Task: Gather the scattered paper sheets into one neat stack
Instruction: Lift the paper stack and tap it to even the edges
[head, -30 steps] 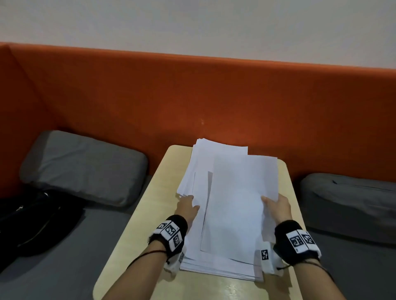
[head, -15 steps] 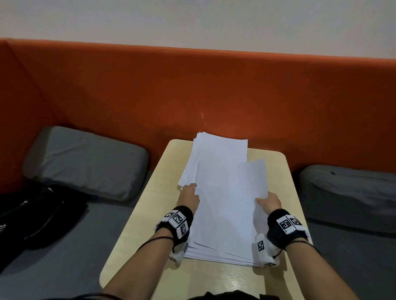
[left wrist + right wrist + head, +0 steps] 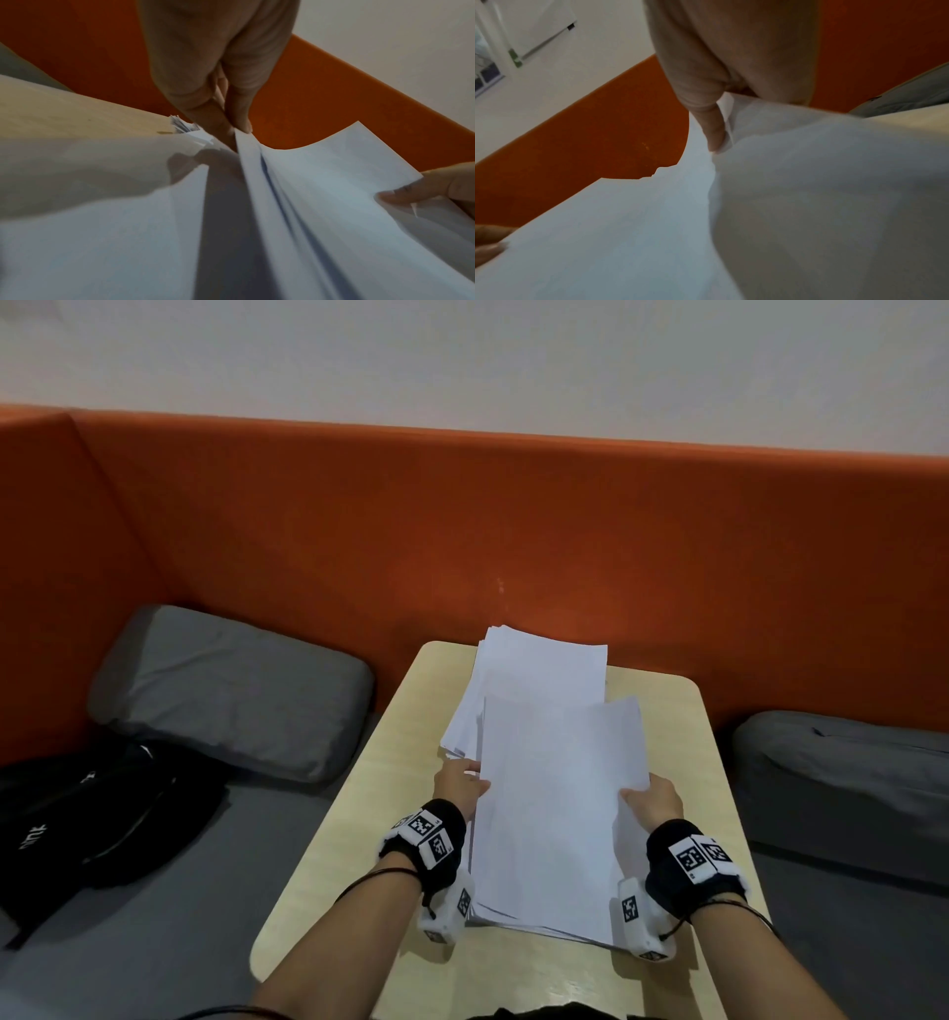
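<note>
Small pale wooden table [image 3: 667,742] at centre frame, with white paper sheets [image 3: 554,814] piled along its middle, running from near edge toward 12 o'clock

Upper bundle of sheets [image 3: 321,182] held at both long sides, lifted and bowed slightly above lower stack [image 3: 544,670]; that stack lying flat on the table, poking out at 12 o'clock and fanned at its 9 o'clock side, edges not flush

Left hand [image 3: 459,785] at 9 o'clock of the bundle, thumb and fingers [image 3: 205,113] pinched narrow on the sheet edge, as seen clearly in left wrist view

Right hand [image 3: 655,801] at 3 o'clock of the bundle, thumb [image 3: 714,130] laid on top of the paper, remaining fingers hidden under the sheets; closed on the edge, holding it

Black wristbands with square coded markers on both wrists, white camera blocks beneath

Orange padded backrest [image 3: 462,531] across the scene at 12 o'clock, plain pale wall above

Grey cushion [image 3: 231,690] at 10 o'clock of the table, another grey cushion [image 3: 842,773] at 3 o'clock, black bag [image 3: 87,819] on grey seat at 9 o'clock, well apart from the table
</note>
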### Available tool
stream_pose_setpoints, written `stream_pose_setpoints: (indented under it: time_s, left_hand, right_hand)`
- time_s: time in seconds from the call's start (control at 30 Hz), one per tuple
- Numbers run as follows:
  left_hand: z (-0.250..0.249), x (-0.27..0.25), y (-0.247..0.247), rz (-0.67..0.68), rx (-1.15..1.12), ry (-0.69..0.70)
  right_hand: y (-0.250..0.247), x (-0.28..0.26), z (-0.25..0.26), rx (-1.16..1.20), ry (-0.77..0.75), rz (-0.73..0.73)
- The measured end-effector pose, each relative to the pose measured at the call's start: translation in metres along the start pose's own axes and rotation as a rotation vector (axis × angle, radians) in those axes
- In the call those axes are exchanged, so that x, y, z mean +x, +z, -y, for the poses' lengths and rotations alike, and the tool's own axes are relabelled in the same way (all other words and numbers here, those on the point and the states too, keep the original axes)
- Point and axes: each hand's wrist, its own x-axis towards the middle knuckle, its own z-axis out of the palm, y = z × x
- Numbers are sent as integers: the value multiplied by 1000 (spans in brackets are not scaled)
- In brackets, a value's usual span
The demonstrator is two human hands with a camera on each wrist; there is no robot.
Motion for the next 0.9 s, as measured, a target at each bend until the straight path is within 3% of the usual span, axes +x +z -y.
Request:
stream_pose_setpoints:
  time_s: [0.4, 0.53, 0.73, 0.9]
  left_hand:
    - [5, 12, 7, -51, -89, -28]
    - [-1, 1, 12, -45, -61, 74]
    - [-28, -18, 8, 214, -189, 198]
    - [-48, -21, 1, 211, -324, 345]
  right_hand:
    - [0, 1, -1, 77, -78, -86]
    - [1, -1, -4, 101, -138, -86]
    - [-15, 4, -4, 465, -229, -150]
    - [-29, 2, 3, 639, -258, -89]
